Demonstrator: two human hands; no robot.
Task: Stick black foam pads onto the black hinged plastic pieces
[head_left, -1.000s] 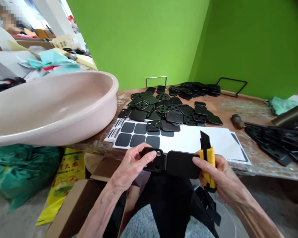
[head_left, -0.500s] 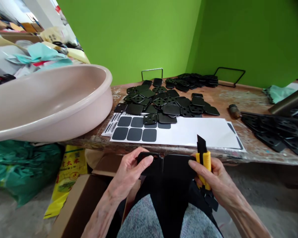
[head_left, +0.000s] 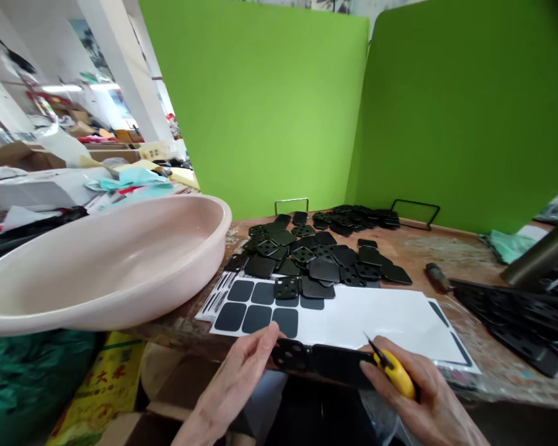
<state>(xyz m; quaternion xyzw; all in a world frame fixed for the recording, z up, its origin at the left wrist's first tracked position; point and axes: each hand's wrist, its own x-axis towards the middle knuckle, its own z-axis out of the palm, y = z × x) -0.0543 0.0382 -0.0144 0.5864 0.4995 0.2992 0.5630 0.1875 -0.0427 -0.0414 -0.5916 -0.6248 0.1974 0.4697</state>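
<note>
Between my hands, at the table's front edge, is a black hinged plate [head_left: 337,364], one half with holes and the other plain. My left hand [head_left: 246,365] is at its left end, fingers closed around that edge. My right hand [head_left: 411,381] grips the right end between thumb and fingers and also holds a yellow cutter knife [head_left: 398,373], blade pointing up and left. Just beyond lies a white sheet [head_left: 372,319] with dark rounded-square stickers [head_left: 257,319] on its left part. Behind it is a pile of similar black plates [head_left: 324,270].
A large pink basin [head_left: 121,266] stands at the left. More black parts [head_left: 530,322] and a small brown bottle-like object [head_left: 438,279] lie on the right. Green panels [head_left: 260,111] rise behind the table [head_left: 502,347]. A yellow bag [head_left: 97,396] is below at left.
The view has tilted upward, so the table sits lower in it. The plate has tilted to a flatter angle near the table edge, and the knife now leans left instead of standing upright.
</note>
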